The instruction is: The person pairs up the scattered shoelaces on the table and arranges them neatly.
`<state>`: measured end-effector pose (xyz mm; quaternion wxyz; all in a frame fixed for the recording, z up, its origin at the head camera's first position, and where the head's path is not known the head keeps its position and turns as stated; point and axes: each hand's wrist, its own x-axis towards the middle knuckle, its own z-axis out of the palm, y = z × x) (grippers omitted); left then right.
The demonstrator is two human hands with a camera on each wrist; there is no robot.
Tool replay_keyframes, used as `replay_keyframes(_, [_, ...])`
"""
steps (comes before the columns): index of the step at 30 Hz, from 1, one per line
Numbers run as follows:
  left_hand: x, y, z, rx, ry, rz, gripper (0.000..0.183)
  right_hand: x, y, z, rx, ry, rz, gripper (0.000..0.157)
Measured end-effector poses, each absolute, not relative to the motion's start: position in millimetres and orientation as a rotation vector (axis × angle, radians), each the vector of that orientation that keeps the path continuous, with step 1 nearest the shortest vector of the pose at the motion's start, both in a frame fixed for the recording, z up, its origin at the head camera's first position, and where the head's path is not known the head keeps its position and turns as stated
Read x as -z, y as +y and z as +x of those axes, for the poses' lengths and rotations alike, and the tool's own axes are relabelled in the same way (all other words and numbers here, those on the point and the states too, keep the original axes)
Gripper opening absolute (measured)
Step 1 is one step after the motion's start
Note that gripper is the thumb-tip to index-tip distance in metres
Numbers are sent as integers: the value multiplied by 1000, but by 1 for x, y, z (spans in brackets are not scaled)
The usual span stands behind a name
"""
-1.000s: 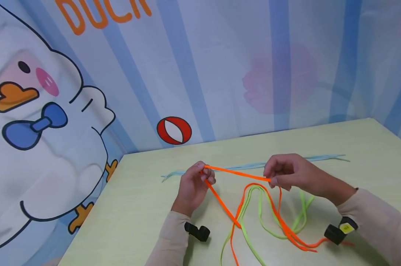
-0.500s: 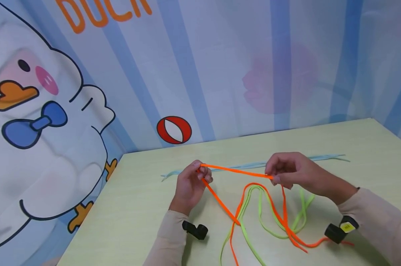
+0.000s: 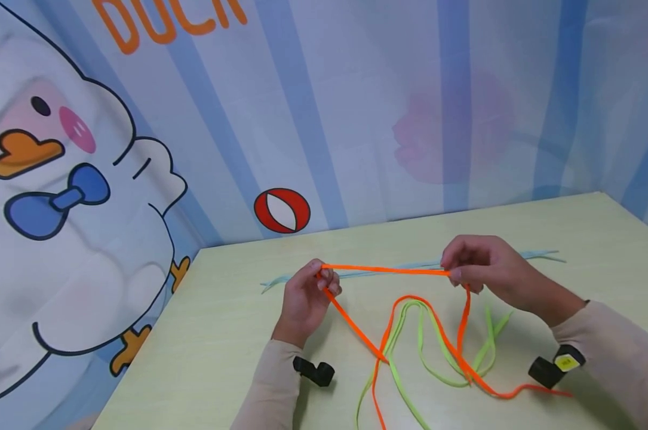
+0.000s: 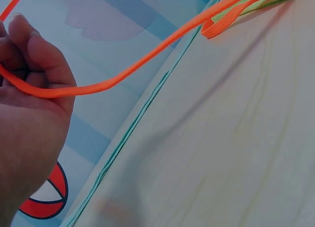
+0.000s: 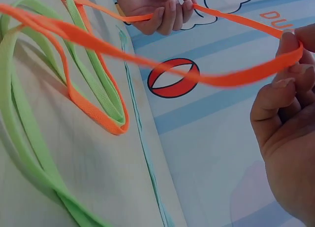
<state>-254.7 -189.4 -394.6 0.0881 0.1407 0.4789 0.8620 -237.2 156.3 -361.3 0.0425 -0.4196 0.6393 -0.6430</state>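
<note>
A flat orange shoelace stretches nearly level between my two hands above the table. My left hand pinches it between thumb and fingers, and from there it slants down to the table. At the other end of the span, my right hand pinches the same lace between thumb and fingertips; the rest hangs from it in a curve, seen close up in the right wrist view. On the table below, green shoelaces lie in loose loops, with orange lace running along and across them.
Behind the hands, light blue laces lie in a long straight line across the table. A printed cloth backdrop with a duck and a ball stands along the table's far edge.
My right hand has moved up and to the right, so the orange span has grown longer and more level. My left hand has shifted slightly left. A loose orange end has drawn in leftward.
</note>
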Motion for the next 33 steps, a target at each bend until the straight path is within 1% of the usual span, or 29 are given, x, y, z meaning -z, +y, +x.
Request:
replay_keyframes(6, [396, -193, -255, -2575, 1412, 414, 33, 365, 160, -239, 2027, 2030, -1195, 21])
replay_keyframes(11, [395, -196, -256, -2577, 1447, 406, 32, 367, 162, -242, 2083, 2010, -1192, 25])
replay_keyframes(22, [394, -203, -257, -2602, 1491, 387, 31, 366, 167, -245, 2122, 2038, -1153, 25])
replay_keyframes(33, [396, -215, -261, -2592, 1651, 355, 26, 367, 178, -249, 2057, 2308, -972, 17])
